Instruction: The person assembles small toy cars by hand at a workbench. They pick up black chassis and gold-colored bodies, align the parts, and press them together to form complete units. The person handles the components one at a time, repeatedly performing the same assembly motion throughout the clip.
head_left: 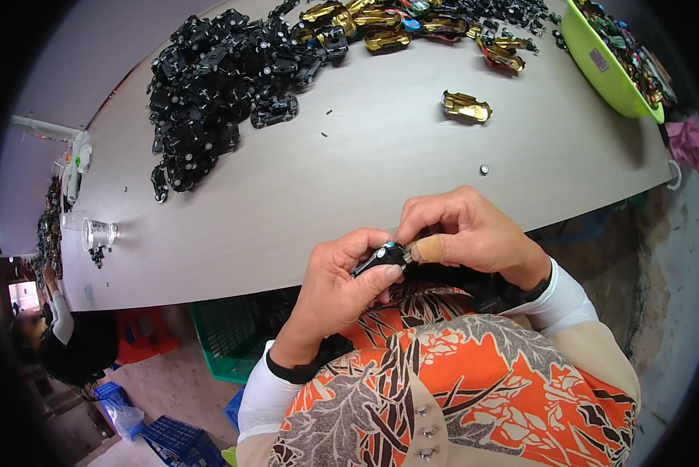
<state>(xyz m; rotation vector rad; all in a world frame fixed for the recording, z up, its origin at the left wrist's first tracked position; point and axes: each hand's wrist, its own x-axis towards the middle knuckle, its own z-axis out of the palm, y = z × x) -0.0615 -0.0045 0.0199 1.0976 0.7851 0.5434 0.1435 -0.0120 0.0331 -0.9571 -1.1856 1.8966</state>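
Close in front of my body, past the near table edge, my left hand (330,284) grips a small dark toy car (383,255) between thumb and fingers. A pale wheel and a light strip show on its side. At the car's right end, my right hand (466,237) is closed in a pinch, with tan tape round its thumb. A small silvery bit shows at those fingertips, too small to name. On the table beyond lie a single loose wheel (484,169) and a gold car shell (466,107).
A big heap of black toy car bases (201,93) covers the table's far left, with gold shells (387,40) beside it. A green basin (610,70) of colourful parts stands far right. Clear cups (99,233) stand left, near another person (61,327). A green crate (217,335) sits below.
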